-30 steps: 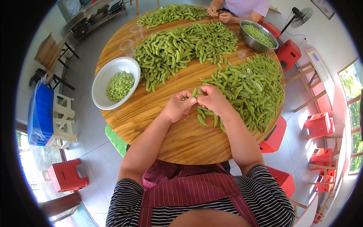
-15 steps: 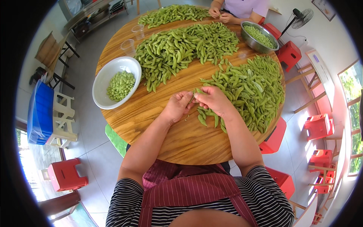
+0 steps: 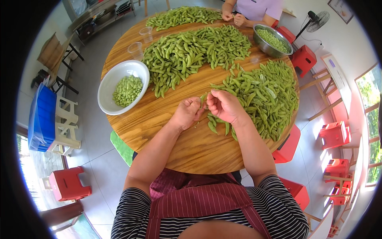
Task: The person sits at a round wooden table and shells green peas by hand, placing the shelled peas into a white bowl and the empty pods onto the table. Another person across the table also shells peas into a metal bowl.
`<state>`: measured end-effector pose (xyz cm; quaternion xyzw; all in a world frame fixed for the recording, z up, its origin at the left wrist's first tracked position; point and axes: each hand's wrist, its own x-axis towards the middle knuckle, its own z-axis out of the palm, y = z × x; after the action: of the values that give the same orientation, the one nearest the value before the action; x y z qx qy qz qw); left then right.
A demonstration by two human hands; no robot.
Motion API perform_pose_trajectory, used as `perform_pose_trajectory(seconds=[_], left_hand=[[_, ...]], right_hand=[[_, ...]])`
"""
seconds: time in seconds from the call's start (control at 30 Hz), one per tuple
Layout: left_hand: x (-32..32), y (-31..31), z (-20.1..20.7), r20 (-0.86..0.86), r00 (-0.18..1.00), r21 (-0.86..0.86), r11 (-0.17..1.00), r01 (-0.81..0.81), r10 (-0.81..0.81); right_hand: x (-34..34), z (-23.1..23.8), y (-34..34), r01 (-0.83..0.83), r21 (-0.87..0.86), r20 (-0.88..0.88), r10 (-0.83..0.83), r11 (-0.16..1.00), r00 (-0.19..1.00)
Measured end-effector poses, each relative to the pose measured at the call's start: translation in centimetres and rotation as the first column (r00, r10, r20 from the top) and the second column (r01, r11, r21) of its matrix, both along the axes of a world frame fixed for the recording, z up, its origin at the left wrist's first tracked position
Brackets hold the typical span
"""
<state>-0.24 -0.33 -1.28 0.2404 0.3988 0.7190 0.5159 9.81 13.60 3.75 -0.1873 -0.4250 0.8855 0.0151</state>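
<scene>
Over the near part of the round wooden table [image 3: 159, 119], my left hand [image 3: 186, 114] is closed, pinching a green bean pod [image 3: 203, 99] upright at its fingertips. Close beside it, my right hand [image 3: 225, 106] has curled fingers with thumb and forefinger together near the pod's top; whether anything sits between them is hidden. A heap of green pods [image 3: 266, 101] spreads next to my right hand, a few loose ones lying just under it. To the left stands a white bowl [image 3: 104, 99] partly filled with shelled green beans [image 3: 127, 91].
A larger pod heap [image 3: 191, 49] covers the table's middle, another pod heap [image 3: 183, 16] its far side. Two clear plastic cups [image 3: 136, 50] stand near the white bowl. Across the table, a person's hands [image 3: 234, 18] work beside a steel bowl [image 3: 274, 51] of beans. Red stools [image 3: 304, 60] surround the table.
My right hand has lifted slightly and turned at the wrist, its fingertips moving up from the pod. My left hand stays in place with the pod, which now shows more upright.
</scene>
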Motion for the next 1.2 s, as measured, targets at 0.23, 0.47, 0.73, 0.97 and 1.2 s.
perform_pose_trajectory(seconds=[0.23,0.47,0.73,0.97,1.2], left_hand=[[0.3,-0.3,2.6,0.251,0.966,-0.100,0.991,0.093,-0.065],[-1.4,-0.7,3.4,0.448,0.871,-0.107,0.979,-0.171,0.201],[-11.0,-6.8,10.5,-0.358,0.625,-0.152,0.617,-0.772,0.694],[-18.3,-11.0,9.2,-0.918,0.367,-0.245,0.513,-0.823,0.151],[-18.1,-10.7,11.0,-0.962,0.274,-0.246,0.433,-0.867,0.003]], right_hand=[[-0.2,-0.2,1.0,0.137,-0.185,-0.053,-0.150,0.973,0.987],[-0.2,-0.7,2.6,0.246,-0.304,-0.106,-0.289,0.921,0.951],[-0.3,-0.7,2.0,0.195,-0.292,-0.117,-0.237,0.936,0.964],[0.1,0.0,1.6,0.210,-0.177,-0.113,-0.232,0.961,0.966],[0.0,-0.6,1.8,0.155,-0.169,-0.124,-0.177,0.973,0.976]])
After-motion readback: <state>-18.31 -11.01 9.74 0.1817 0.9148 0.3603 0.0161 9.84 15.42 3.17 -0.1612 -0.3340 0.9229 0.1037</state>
